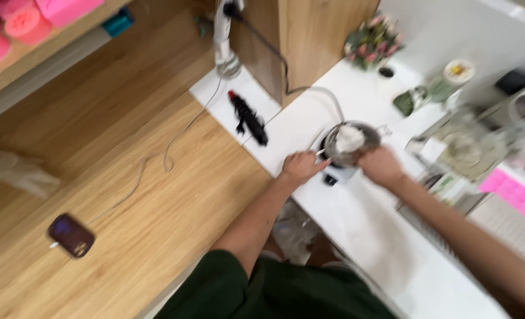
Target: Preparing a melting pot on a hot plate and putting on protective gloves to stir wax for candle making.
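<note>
- My left hand (301, 167), closed on a thin utensil (321, 152), meets the metal bowl (351, 143) at frame centre.
- My right hand (381, 166) grips the bowl's rim on the white bench (357, 224).

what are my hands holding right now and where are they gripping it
The left hand pinches a thin light utensil by its near end. The right hand grips the metal bowl at its right rim.
</note>
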